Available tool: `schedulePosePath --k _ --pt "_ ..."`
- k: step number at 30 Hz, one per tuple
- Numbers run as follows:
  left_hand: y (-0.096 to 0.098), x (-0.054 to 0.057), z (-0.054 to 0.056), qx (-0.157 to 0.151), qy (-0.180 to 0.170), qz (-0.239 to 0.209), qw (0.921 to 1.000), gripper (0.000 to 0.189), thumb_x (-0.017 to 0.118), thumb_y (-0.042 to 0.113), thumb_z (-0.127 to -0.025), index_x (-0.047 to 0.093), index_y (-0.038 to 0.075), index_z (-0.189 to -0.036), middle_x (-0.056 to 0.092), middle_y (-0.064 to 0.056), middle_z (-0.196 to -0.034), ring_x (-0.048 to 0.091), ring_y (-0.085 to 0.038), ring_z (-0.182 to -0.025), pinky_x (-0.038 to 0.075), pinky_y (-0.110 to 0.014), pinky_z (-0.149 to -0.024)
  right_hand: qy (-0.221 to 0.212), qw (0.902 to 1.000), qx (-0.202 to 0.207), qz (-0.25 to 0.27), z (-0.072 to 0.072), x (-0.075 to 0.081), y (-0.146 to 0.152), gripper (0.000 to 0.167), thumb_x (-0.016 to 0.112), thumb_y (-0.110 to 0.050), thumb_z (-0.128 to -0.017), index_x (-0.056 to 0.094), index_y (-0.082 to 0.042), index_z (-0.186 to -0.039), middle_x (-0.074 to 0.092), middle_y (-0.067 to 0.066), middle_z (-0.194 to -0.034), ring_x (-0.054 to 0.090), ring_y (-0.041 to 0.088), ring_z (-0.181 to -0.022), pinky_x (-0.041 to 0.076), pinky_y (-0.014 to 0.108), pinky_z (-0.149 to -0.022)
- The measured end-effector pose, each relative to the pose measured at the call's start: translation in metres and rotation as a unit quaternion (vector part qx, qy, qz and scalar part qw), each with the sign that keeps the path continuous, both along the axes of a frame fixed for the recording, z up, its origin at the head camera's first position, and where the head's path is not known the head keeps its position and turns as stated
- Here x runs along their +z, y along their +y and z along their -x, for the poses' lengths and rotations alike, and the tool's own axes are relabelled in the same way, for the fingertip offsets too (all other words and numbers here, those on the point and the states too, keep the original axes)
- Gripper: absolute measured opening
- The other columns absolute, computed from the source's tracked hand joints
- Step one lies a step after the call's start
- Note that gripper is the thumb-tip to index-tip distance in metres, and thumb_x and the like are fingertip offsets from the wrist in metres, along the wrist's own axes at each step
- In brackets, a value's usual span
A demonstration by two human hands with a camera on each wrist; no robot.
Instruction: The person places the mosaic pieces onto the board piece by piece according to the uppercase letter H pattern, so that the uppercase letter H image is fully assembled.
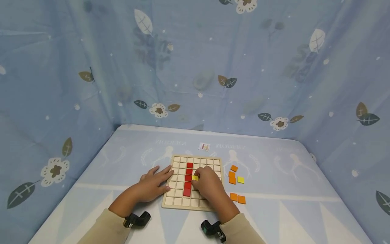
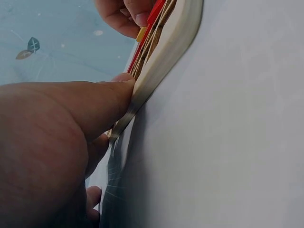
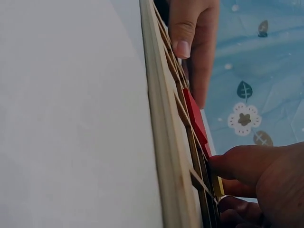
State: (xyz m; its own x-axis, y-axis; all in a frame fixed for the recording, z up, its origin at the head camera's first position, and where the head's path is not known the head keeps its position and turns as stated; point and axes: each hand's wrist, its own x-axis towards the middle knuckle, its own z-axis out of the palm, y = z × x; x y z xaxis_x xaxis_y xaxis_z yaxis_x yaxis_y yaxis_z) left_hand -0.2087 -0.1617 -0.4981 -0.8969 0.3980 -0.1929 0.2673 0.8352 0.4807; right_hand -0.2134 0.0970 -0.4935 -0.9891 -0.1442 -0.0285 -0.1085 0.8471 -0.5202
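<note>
A wooden grid board (image 1: 177,201) lies on the table, with a column of several red square tiles (image 1: 188,178) in its cells. Just right of that column, my right hand (image 1: 209,183) pinches a yellow tile (image 1: 195,177) between thumb and fingers, low over the grid. The yellow edge (image 3: 219,186) shows beside the fingertips in the right wrist view. With fingers spread, my left hand (image 1: 151,185) rests at the board's left edge, its thumb on the rim in the left wrist view. My right hand hides some cells on the board's right side.
Right of the board lie several loose orange tiles (image 1: 232,180) and one yellow tile (image 1: 240,180). A small printed card (image 1: 204,147) with a coloured grid sits behind the board. Patterned curtain (image 1: 201,67) walls off the table's back and sides.
</note>
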Motion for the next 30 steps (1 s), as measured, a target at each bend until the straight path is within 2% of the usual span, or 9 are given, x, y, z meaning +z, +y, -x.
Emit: schedulePosePath --k 6,14,21,30 --pt "-0.0007 -0.0008 -0.0016 -0.001 0.006 -0.011 0.9999 0.068 0.065 0.043 -0.103 0.037 0.030 -0.164 0.019 0.010 -0.176 0.006 -0.041 -0.162 0.016 -0.074 -0.117 0.010 0.9999 -0.003 -0.010 -0.0007 0.0009 -0.0022 0.024 0.081 -0.028 -0.092 0.077 -0.015 -0.112 0.059 0.003 -0.098 0.054 0.017 -0.078 0.051 0.035 -0.073" --pt "-0.0007 -0.0027 -0.0014 0.000 0.001 -0.011 0.9999 0.068 0.064 0.045 -0.103 0.037 0.032 -0.164 0.018 0.011 -0.175 0.005 -0.040 -0.162 0.014 -0.075 -0.117 0.006 0.9999 -0.010 0.004 -0.0043 -0.0010 -0.0016 0.023 0.080 -0.025 -0.092 0.078 -0.016 -0.113 0.063 0.007 -0.108 0.056 0.018 -0.084 0.054 0.037 -0.077" --pt "-0.0002 -0.0040 0.0000 -0.002 0.003 -0.011 0.9999 0.068 0.065 0.045 -0.103 0.038 0.032 -0.164 0.019 0.011 -0.175 0.006 -0.041 -0.162 0.016 -0.074 -0.116 0.016 0.9997 -0.017 0.006 -0.0047 -0.0042 -0.0005 0.023 0.079 -0.026 -0.091 0.077 -0.015 -0.111 0.063 0.005 -0.102 0.054 0.017 -0.078 0.051 0.035 -0.072" --pt "0.0007 -0.0045 0.0015 0.008 0.007 0.006 0.9999 0.068 0.065 0.046 -0.102 0.038 0.033 -0.164 0.018 0.013 -0.175 0.006 -0.039 -0.163 0.019 -0.072 -0.117 0.027 0.9995 -0.009 0.010 -0.0027 -0.0060 0.0009 0.020 0.078 -0.026 -0.093 0.078 -0.016 -0.111 0.065 0.004 -0.104 0.057 0.018 -0.085 0.053 0.037 -0.075"
